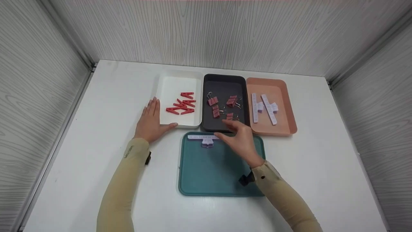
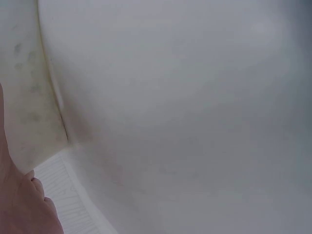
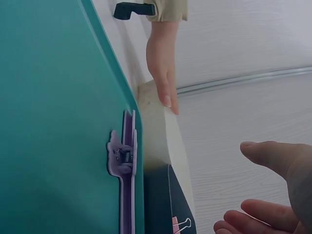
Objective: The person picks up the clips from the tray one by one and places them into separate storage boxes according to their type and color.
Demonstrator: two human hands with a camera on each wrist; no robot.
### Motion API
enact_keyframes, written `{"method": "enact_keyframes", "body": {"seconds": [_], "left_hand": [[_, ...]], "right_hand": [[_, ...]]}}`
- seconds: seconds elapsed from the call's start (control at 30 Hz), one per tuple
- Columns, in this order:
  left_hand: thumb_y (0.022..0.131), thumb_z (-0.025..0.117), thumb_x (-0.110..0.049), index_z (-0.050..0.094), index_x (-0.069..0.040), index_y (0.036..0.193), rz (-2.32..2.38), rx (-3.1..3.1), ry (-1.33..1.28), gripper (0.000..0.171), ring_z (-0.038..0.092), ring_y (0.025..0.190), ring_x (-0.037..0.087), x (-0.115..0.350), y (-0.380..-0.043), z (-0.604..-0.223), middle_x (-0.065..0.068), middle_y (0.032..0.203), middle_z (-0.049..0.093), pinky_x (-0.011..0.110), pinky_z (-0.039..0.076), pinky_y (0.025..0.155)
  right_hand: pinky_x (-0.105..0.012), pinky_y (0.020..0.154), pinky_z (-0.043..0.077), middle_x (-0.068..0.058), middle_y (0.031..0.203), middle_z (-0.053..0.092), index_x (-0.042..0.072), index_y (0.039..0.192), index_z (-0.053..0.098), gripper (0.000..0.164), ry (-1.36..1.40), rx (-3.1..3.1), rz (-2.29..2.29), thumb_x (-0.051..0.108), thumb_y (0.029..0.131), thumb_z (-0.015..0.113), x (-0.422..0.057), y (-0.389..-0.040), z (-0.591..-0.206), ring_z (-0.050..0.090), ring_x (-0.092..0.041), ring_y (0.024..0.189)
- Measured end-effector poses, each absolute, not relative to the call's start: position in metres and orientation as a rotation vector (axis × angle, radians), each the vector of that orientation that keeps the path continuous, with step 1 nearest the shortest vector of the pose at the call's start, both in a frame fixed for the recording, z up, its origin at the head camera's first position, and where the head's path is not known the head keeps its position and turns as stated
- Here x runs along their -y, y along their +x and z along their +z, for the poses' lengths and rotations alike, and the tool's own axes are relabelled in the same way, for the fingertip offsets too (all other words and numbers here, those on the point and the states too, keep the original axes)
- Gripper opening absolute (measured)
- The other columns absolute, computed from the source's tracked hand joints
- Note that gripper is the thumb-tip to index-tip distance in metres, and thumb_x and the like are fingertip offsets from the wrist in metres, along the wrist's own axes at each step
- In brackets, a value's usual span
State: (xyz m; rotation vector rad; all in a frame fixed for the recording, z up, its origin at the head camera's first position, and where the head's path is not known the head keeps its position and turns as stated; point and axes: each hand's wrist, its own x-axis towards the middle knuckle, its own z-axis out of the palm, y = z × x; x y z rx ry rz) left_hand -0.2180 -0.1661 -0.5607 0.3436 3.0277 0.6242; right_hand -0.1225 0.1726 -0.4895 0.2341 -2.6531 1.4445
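My left hand [image 1: 149, 122] has straight fingers along the left side of a white tray [image 1: 164, 83], its thumb at the front rim. Several red clothespins [image 1: 187, 94] lie in that tray. Over the front of a black tray [image 1: 225, 85] is my right hand [image 1: 239, 137], thumb and fingers apart with nothing between them in the right wrist view. The fingertips overlap a pink-red binder clip [image 1: 229, 116], one of several in the black tray. Below the hand, a lilac sealing clip [image 3: 126, 161] lies along the far edge of a teal tray [image 1: 222, 174].
An orange tray [image 1: 288, 106] stands against the black tray's right side, with two lilac sealing clips [image 1: 269, 109] inside. The three upper trays sit side by side on a white table [image 1: 322, 167], and the teal tray lies in front of them. Pale wood-grain panels [image 1: 212, 35] enclose the table.
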Motion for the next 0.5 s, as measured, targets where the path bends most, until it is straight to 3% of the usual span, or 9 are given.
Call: {"method": "enact_keyframes", "body": {"seconds": [0.5], "left_hand": [[0.080,0.049,-0.089,0.000,-0.003,0.162,0.615,-3.024,0.331,0.129,-0.004,0.155,0.026,0.165,-0.218,-0.559,0.013,0.170,-0.002,0.039,-0.002,0.123]], "right_hand": [[-0.037,0.090,0.057,-0.013,0.115,0.071,0.000,0.123,0.071,0.050,0.248,2.811,1.392,0.027,0.084,0.087,-0.150,-0.118,-0.518,0.067,-0.023,0.102]]}}
